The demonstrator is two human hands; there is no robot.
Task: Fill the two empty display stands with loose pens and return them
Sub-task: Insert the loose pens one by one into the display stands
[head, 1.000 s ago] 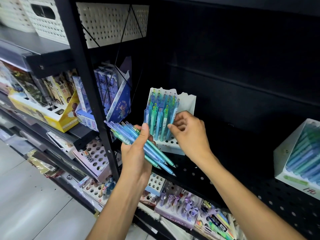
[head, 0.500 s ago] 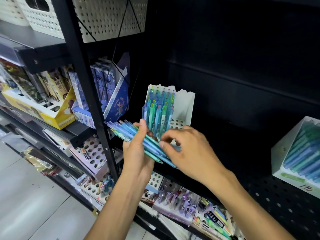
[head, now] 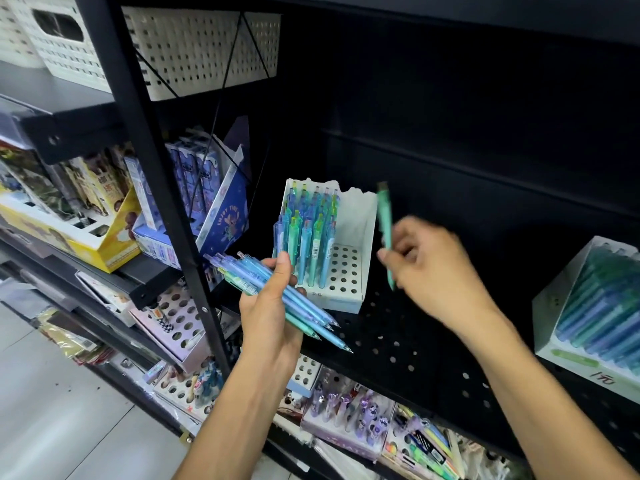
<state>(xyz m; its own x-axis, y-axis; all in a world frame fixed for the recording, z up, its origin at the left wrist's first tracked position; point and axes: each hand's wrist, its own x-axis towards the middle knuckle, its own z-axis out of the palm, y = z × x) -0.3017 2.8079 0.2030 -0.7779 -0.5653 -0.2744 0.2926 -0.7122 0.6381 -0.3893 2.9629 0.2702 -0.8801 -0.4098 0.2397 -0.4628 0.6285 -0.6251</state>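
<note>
A white display stand (head: 360, 237) sits on the black perforated shelf (head: 398, 344), its left half filled with upright blue and green pens (head: 308, 233) and its right holes bare. My left hand (head: 270, 306) grips a bundle of loose blue and green pens (head: 277, 292), tips pointing down-right, just in front of the stand. My right hand (head: 429, 268), blurred, pinches a single green pen (head: 385, 220) held nearly upright, to the right of the stand. A second white stand (head: 568, 303) full of pens is at the right edge.
A black upright post (head: 166, 202) stands left of the stand. Beyond it are boxed stationery and a yellow box (head: 104, 244). White perforated baskets (head: 194, 50) sit on the top shelf. The lower shelf holds more pen stands (head: 346, 420).
My right hand drew one green pen out of the bundle and lifted it up and right, beside the stand. My left hand kept the bundle almost still.
</note>
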